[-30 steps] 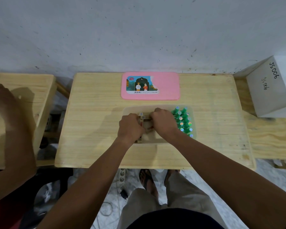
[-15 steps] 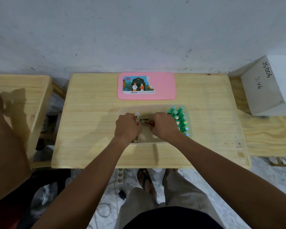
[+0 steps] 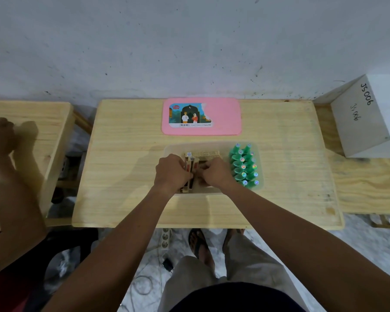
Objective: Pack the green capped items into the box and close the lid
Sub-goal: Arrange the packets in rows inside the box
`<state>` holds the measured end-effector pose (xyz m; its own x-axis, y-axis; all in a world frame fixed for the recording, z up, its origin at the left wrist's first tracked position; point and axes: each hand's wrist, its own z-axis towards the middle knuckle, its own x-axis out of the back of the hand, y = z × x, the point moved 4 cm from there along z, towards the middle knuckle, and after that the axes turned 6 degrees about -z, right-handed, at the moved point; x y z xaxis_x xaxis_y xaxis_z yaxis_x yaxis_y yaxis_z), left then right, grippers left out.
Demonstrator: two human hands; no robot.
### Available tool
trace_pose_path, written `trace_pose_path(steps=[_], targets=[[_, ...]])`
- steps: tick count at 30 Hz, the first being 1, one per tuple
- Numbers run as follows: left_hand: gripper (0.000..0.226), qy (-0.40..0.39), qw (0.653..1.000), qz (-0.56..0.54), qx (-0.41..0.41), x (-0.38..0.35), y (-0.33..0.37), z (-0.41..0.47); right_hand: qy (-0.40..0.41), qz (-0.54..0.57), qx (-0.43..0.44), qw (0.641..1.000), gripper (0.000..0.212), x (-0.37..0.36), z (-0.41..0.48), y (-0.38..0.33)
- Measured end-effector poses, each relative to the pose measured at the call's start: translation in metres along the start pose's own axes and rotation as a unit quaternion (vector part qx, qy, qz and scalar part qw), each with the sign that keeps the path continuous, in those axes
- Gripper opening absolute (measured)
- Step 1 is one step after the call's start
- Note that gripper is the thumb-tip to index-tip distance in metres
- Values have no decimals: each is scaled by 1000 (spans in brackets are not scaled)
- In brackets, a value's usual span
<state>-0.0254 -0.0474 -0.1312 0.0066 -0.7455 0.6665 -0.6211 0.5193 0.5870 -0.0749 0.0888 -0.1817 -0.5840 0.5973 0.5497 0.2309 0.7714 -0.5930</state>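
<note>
Green capped items (image 3: 245, 165) stand upright in two tight rows at the right end of the clear box (image 3: 172, 150), centre frame, beside cardboard cartons (image 3: 208, 153). The pink lid (image 3: 225, 115) lies flat, off the box, just above it.

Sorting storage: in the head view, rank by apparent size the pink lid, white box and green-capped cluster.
1. White box, though cropped by the frame
2. Pink lid
3. Green-capped cluster

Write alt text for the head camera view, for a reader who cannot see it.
A person's left hand and right hand grip small cartons inside a clear box on a wooden table. Two rows of green-capped bottles stand at the box's right end, and a pink lid lies on the table beyond it.
</note>
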Motion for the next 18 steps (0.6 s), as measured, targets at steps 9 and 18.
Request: trace_pose_path(steps=[9,18], targets=[[21,1,1000,0,17,-2,-1,0,138,-347,234,898,33,23,2,-21],[15,6,1000,-6,24,-4,-4,0,116,-479,243,835,27,9,-1,-29]])
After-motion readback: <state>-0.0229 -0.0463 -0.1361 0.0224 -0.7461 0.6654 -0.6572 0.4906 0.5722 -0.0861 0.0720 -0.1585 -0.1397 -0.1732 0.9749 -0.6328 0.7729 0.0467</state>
